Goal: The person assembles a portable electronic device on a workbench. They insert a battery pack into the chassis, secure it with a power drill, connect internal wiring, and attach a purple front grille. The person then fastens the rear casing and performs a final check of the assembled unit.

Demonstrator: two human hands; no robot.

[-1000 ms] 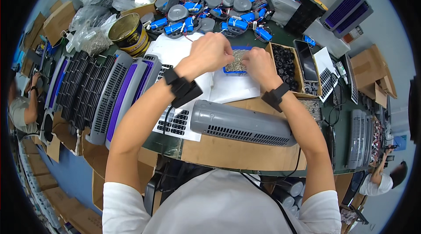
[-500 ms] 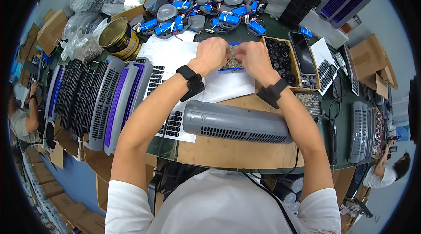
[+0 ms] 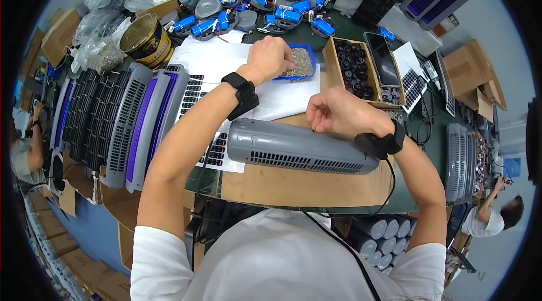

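Note:
My left hand [image 3: 267,59] is at the left side of a blue tray [image 3: 311,48] filled with tiny grey metal pieces that look like screws. Its fingers are bent together and their tips dip toward the pieces, partly hidden. Over a long grey slotted plastic housing [image 3: 299,140], my right hand [image 3: 351,111] holds thumb and fingers in a pinch. A tiny dark speck shows at those fingertips, too small to name. The housing lies on its side on a cardboard sheet [image 3: 271,191], with its row of slots toward me.
A cardboard box of black round parts [image 3: 353,69] stands right of the tray, beside a phone [image 3: 382,58]. Grey and purple housings [image 3: 147,126] line up on the left. Behind are a tin [image 3: 148,41] and a heap of blue-wrapped parts [image 3: 288,16].
My right hand has left the tray and come toward me, over the housing, fingers pinched. The left hand stays at the tray. The whole view has shifted slightly.

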